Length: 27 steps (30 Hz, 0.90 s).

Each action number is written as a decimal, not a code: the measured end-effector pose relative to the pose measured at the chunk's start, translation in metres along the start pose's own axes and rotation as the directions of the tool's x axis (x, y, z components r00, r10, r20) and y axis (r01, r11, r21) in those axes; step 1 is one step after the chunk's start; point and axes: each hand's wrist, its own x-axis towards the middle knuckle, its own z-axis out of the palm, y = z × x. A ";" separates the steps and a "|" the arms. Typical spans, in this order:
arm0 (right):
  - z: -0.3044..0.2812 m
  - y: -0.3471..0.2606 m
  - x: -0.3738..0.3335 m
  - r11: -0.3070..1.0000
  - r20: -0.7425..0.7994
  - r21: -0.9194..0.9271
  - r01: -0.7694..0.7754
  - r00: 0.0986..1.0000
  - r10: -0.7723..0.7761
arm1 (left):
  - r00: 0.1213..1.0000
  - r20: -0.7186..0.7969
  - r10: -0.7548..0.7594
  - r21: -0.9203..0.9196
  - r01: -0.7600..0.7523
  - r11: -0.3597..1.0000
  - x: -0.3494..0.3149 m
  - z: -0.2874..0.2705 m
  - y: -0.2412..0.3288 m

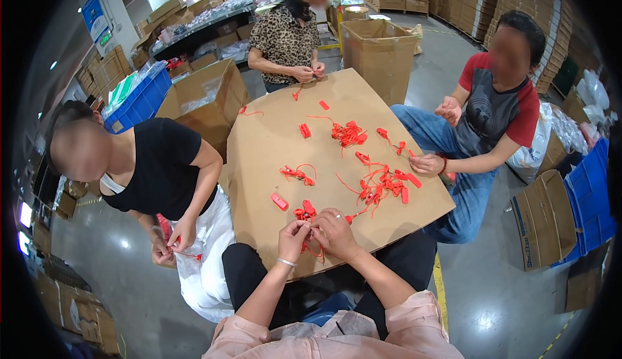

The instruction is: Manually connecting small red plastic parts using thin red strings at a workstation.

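My left hand [293, 240] and my right hand [337, 235] meet over the near edge of the cardboard-topped table, fingers pinched together. Between them runs a thin red cord [320, 253], its loop hanging below the fingertips. What exactly the fingertips pinch on it is too small to make out. A red plastic piece [350, 219] lies just right of my right hand. Just beyond my hands is a small cluster of red corded pieces [306, 210], partly hidden by them. To its left lies a single red oblong piece [279, 201].
A large tangle of red corded pieces [382, 187] lies right of centre, a second pile [348, 134] farther back. Three people sit or stand around the cardboard tabletop [259, 165], handling red pieces at the far and left sides. Cardboard cartons [376, 55] and blue bins [586, 197] stand around.
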 end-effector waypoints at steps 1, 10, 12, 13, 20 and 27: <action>-0.001 0.000 0.000 1.000 -0.001 -0.014 -0.011 1.000 0.011 | 1.000 0.002 0.000 0.000 0.000 1.000 -0.001 0.001 0.001; -0.003 0.006 -0.006 0.936 0.057 0.236 -0.262 0.965 0.256 | 0.995 0.060 0.077 0.117 -0.083 0.990 -0.004 0.003 0.005; -0.003 0.004 -0.005 0.882 0.108 0.319 -0.348 0.938 0.331 | 0.994 0.072 0.077 0.103 -0.084 0.991 -0.005 0.003 0.008; -0.002 0.003 -0.003 0.852 0.140 0.349 -0.390 0.921 0.364 | 0.995 0.066 0.077 0.099 -0.084 0.992 -0.006 0.001 0.010; -0.001 0.011 -0.008 0.643 0.332 0.508 -0.573 0.819 0.468 | 0.988 0.154 0.023 0.142 -0.046 0.989 -0.002 -0.006 0.009; 0.003 0.020 -0.013 0.694 0.353 0.475 -0.541 0.839 0.413 | 0.981 0.158 -0.108 0.030 0.105 0.994 -0.004 -0.008 0.012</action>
